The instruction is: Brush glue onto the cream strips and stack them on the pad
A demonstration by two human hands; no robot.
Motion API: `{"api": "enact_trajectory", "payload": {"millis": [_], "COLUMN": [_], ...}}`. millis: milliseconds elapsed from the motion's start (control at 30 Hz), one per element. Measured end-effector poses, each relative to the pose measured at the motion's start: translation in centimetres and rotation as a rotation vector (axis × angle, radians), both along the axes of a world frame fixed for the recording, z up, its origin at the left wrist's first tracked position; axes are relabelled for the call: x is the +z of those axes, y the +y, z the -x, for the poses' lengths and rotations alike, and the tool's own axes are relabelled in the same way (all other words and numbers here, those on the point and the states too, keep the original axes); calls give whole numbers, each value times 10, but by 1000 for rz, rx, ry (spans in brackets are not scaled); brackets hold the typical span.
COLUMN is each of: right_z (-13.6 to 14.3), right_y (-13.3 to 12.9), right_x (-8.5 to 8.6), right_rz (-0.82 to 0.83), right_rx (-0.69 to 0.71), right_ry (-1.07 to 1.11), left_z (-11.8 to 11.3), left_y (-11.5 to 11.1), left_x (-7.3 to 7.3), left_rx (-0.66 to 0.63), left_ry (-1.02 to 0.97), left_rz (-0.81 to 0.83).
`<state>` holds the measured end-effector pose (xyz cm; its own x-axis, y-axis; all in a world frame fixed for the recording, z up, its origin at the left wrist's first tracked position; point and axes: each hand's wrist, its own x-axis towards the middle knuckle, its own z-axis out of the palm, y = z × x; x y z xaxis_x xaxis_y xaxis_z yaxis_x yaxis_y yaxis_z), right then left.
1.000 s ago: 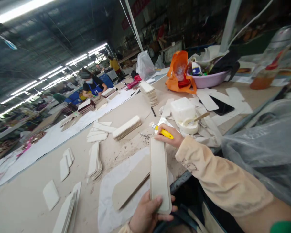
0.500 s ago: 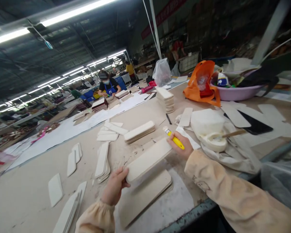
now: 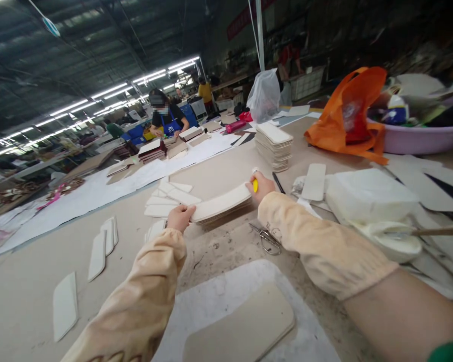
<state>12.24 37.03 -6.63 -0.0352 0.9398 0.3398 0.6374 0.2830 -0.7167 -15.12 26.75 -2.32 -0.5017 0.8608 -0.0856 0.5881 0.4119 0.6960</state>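
Note:
My left hand [image 3: 180,218] pinches the left end of a long cream panel [image 3: 222,203] with rounded corners. The panel bows slightly, low over or on a stack of similar panels; I cannot tell whether they touch. At its other end, my right hand [image 3: 263,188] grips the panel and also keeps a yellow-handled brush [image 3: 255,185], mostly hidden by the fingers. Scissors [image 3: 271,242] lie on the table below the right hand. Closer to me, a larger beige panel [image 3: 245,327] rests on a white sheet [image 3: 196,294].
Loose cream pieces [image 3: 65,305] lie at left. A tall panel stack [image 3: 275,143] and a dark pen-like tool [image 3: 278,182] are beyond my right hand. At right are a white tub [image 3: 370,191], an orange bag [image 3: 345,120] and a purple basin [image 3: 419,138]. A co-worker [image 3: 169,120] sits far off.
Both hands have carried the panel forward, away from the white sheet and to the stack beyond. The scissors have come into full view. The camera view has shifted too.

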Motion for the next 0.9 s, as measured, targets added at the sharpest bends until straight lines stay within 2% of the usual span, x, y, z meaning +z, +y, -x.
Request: {"api": "enact_trajectory", "payload": {"millis": [133,267,400,500,600,667,767,800,900], "right_z": [12,16,6,-9,-30,-50,-88,-102,-150], "right_y": [19,26,20,-1,-43,-81,-143,-162,-208], "right_x": [-10,-18,-18,-8,8,20,34,37,40], "right_rz": [50,111,91,13,-78,-107,-70,-45,-15], "right_rx": [-21,-4,-31,-24,52,100,110,94,-13], "right_ry": [-32,-103,-142,-135,-45,59,208,256,436], "left_z": [12,15,13,14,12,6,-3,-5,-4], "left_y": [23,32,26,9,-29,-70,-149,-179,-262], "left_x": [-11,-21,-21,-16,-12,-10,-13,-17,-45], "left_rx": [7,1,-5,7,-11,-44,-116,-183,-381], "left_ry": [166,301,372,374,319,258,183,172,226], "left_rz": [58,108,101,65,20,-22,-112,-117,-137]}}
